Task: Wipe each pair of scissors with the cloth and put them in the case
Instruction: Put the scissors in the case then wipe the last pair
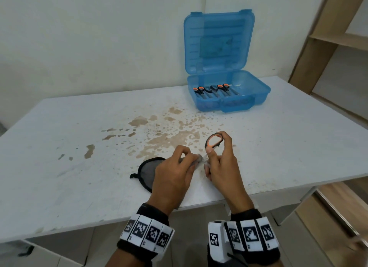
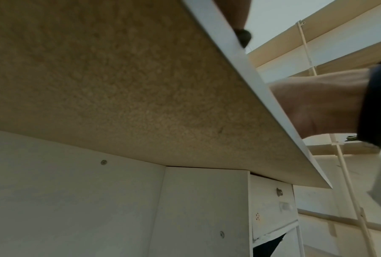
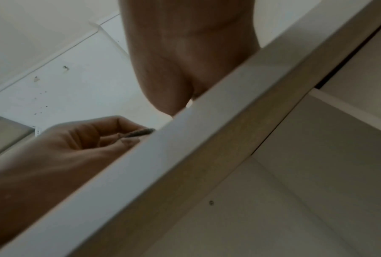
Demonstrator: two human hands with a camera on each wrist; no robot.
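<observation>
My right hand (image 1: pixel 218 159) grips a pair of scissors (image 1: pixel 214 141) by its black and orange handles, with one loop standing up above the fingers. My left hand (image 1: pixel 190 159) pinches a grey cloth (image 1: pixel 148 170) with a black hem around the blades, which are hidden by cloth and fingers. Both hands are low over the table's near edge. In the right wrist view the left hand (image 3: pixel 105 137) pinches a dark strip of the cloth (image 3: pixel 141 133). The open blue case (image 1: pixel 256 95) stands at the far right and holds three pairs of scissors (image 1: pixel 214 90) side by side.
The white table (image 1: pixel 69 147) has brown stains (image 1: pixel 169 135) across its middle. The case's lid (image 1: pixel 219 41) leans upright against the wall. Wooden shelving (image 1: pixel 338 47) stands to the right. Both wrist cameras sit below the table edge (image 3: pixel 185 156) and mostly see its underside (image 2: pixel 97 78).
</observation>
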